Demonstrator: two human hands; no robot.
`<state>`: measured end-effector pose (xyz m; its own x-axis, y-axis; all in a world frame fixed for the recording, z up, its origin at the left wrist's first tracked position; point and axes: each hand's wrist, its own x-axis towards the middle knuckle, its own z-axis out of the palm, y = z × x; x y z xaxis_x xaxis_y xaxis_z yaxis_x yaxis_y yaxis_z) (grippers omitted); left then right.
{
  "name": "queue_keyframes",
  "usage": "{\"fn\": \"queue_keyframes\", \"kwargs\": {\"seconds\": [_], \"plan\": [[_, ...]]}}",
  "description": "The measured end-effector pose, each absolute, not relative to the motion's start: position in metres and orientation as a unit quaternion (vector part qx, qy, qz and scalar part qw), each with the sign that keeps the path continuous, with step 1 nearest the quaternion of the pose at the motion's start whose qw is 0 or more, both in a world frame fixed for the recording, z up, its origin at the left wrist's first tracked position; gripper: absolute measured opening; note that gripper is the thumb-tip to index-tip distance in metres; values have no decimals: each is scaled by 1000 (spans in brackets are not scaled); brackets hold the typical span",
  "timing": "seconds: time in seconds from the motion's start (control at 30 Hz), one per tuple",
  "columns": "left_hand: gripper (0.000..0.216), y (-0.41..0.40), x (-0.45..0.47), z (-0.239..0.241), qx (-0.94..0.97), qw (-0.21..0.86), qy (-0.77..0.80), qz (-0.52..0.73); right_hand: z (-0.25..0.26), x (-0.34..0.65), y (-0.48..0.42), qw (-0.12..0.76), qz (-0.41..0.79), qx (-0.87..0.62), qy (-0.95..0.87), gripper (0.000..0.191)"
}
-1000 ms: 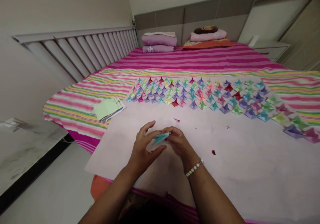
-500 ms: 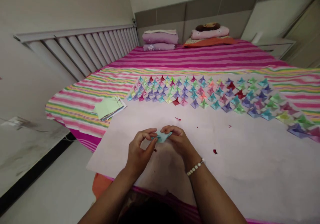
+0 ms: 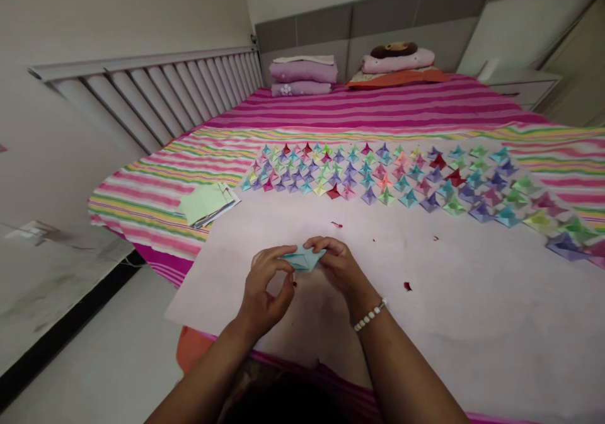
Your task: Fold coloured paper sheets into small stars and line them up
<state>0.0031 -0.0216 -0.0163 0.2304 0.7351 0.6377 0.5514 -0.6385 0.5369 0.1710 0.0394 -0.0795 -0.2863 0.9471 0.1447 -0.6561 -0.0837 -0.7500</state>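
Note:
A light blue folded paper is held between my two hands, just above a pale sheet spread over the bed. My left hand has its fingers on the paper's left end, with the thumb lowered away from it. My right hand pinches the right end, its fingertips curled over the top edge. A bracelet of pale beads circles the right wrist. Beyond my hands, rows of small folded paper pieces in many colours lie on the sheet.
Left of the sheet rests a stack of paper squares, pale green on top. Dark red scraps are scattered on the sheet. Folded purple bedding and a pink pillow sit by the headboard. A white radiator lines the left wall.
My left thumb has dropped away from the paper, and more of the paper's folded left part shows. The right hand keeps its pinch in nearly the same spot.

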Motion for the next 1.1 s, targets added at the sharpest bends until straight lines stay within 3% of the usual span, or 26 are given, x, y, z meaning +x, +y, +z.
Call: {"fn": "queue_keyframes", "kwargs": {"seconds": [0.27, 0.67, 0.93, 1.1], "plan": [[22, -19, 3, -23, 814, 31, 398, 421, -81, 170, 40, 565, 710, -194, -372, 17], [48, -15, 0, -31, 803, 46, 473, 359, -83, 171, 40, 550, 713, -191, -391, 12], [23, -5, -1, -36, 787, 38, 477, 389, -80, 172, 39, 542, 713, -200, -396, 13], [15, -1, 3, -34, 775, 113, 460, 419, -83, 173, 40, 527, 706, -247, -405, 11]]}}
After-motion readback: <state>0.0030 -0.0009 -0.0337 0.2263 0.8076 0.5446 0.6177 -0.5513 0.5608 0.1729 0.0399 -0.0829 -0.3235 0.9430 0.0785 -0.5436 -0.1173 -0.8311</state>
